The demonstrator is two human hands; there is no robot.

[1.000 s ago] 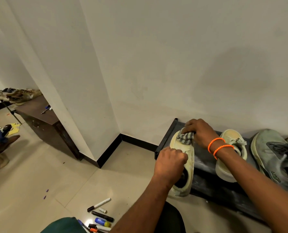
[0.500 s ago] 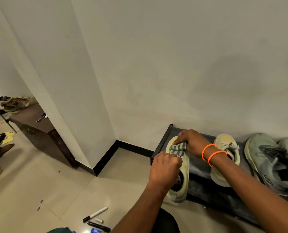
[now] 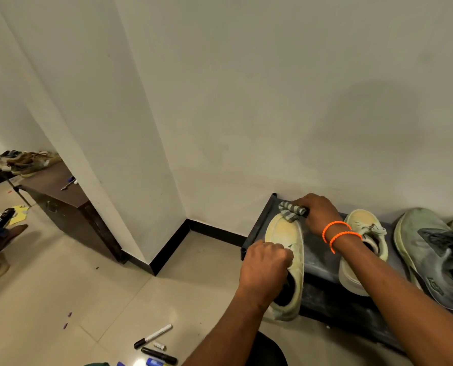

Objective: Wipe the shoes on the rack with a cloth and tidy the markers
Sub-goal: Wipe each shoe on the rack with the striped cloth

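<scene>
While your left hand (image 3: 266, 262) grips the side of the pale yellow shoe (image 3: 288, 249) at the left end of the black rack (image 3: 317, 262), your right hand (image 3: 317, 212) has its fingers curled round the striped cloth (image 3: 290, 211), pressing it on the toe. Its twin (image 3: 365, 247) and a grey sneaker (image 3: 431, 249) sit further right. Markers (image 3: 154, 342) are lying loose on the floor tiles, near your knee.

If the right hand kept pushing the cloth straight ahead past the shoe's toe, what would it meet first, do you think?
Probably the wall: the right hand holds the cloth at the rack's back edge, though depth is unclear.
</scene>
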